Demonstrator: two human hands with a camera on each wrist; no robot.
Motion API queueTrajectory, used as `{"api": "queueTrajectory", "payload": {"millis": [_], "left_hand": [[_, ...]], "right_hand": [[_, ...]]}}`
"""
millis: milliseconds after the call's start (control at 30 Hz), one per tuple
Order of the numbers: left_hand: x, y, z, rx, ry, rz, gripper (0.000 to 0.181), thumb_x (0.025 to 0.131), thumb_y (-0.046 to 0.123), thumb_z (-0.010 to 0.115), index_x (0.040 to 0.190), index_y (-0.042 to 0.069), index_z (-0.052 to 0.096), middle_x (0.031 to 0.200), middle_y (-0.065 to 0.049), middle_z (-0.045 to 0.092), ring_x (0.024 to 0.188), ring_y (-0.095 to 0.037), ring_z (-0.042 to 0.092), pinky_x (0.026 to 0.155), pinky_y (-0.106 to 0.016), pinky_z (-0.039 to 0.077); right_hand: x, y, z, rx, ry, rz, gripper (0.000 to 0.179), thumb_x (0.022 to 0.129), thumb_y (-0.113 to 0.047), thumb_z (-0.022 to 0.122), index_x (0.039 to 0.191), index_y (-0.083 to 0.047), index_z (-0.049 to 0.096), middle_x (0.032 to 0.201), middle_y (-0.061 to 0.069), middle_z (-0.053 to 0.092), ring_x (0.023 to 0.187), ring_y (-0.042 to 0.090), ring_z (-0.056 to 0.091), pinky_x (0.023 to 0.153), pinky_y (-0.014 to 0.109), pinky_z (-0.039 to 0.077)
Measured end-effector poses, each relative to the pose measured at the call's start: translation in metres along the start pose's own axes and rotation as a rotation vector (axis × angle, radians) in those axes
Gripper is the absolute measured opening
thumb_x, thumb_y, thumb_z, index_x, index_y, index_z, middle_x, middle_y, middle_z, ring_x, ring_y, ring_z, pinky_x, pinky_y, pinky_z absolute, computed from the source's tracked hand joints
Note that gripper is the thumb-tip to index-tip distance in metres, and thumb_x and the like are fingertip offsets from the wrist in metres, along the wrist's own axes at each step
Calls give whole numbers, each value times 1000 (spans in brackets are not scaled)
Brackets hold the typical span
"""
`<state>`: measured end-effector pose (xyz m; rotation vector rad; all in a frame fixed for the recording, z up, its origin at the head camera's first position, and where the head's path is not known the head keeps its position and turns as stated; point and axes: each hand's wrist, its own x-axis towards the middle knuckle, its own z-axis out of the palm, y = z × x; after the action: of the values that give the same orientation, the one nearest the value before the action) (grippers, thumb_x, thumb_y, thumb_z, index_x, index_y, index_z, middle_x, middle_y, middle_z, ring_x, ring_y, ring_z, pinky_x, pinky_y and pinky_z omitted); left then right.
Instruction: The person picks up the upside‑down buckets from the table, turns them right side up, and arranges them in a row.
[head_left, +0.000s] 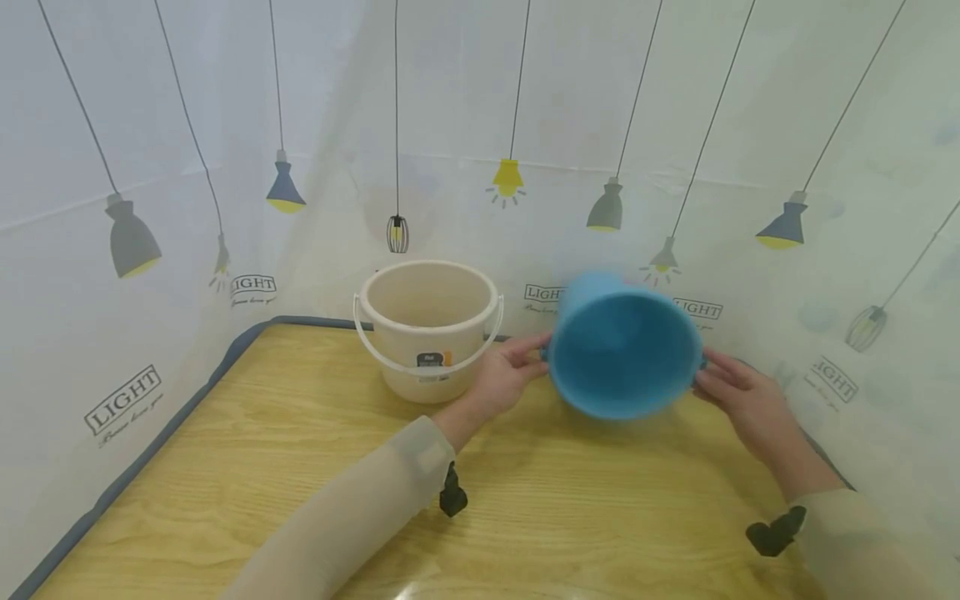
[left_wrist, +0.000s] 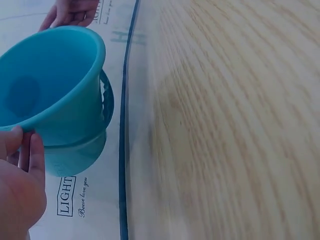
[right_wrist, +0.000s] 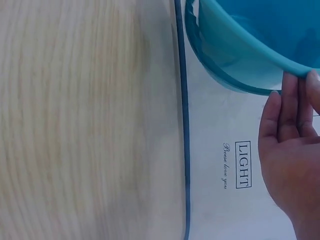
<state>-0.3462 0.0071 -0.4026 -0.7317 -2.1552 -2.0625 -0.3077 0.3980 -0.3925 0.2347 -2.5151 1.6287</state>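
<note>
A blue bucket [head_left: 626,354] is held tilted above the table, its mouth turned toward the head camera. My left hand [head_left: 504,377] pinches its rim on the left side, thumb and fingers showing at the edge in the left wrist view. On the opposite side my right hand [head_left: 742,396] grips the rim, with the thumb over the edge and fingers beneath in the right wrist view. The blue bucket's handle [left_wrist: 108,100] hangs against its underside. Just left of my left hand a cream bucket [head_left: 405,350] stands upright, its white handle [head_left: 390,363] lowered across the front.
The wood-grain table [head_left: 300,467] carries the cream bucket near its back edge. White sheeting [head_left: 450,83] printed with hanging lamps rises behind and along both sides. A dark blue strip [head_left: 180,408] borders the table.
</note>
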Motion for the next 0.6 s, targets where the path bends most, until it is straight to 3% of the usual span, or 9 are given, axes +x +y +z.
{"api": "queueTrajectory", "payload": {"millis": [133,300,400,533,600], "left_hand": [[-1,3,-4,32,-52,21,59,100,3,77,155,21,64,150,-11,66,109,-22,79,104,-34,64],[-3,9,-11,60,-139,6,64,104,6,74,161,26,56,154,-10,61,113,-24,77,106,-37,64],[-2,14,-14,73,-179,-2,66,104,6,74,163,28,53,155,-10,60,115,-25,77,104,-35,65],[-2,18,-16,175,-190,15,67,103,15,77,163,31,53,152,-8,61,111,-20,74,95,-30,64],[-2,19,-18,220,-191,30,66,103,21,78,163,32,53,149,-7,61,109,-19,72,92,-29,62]], "right_hand": [[-1,-3,-4,-112,-16,0,65,111,-42,67,169,-21,44,126,-32,72,111,-9,72,92,9,57],[-3,-8,-9,-253,-40,-11,62,112,-49,62,169,-32,45,142,-12,74,113,-9,71,93,13,55],[-5,-11,-12,-332,-35,-30,60,112,-50,59,168,-36,44,142,-10,75,112,-10,69,91,15,56],[-6,-13,-15,-387,-14,-49,59,113,-49,60,168,-36,45,129,-27,70,110,-7,64,85,18,56],[-6,-14,-16,-371,-13,-66,58,113,-46,60,168,-33,46,130,-30,66,111,-7,62,85,19,56]]}}
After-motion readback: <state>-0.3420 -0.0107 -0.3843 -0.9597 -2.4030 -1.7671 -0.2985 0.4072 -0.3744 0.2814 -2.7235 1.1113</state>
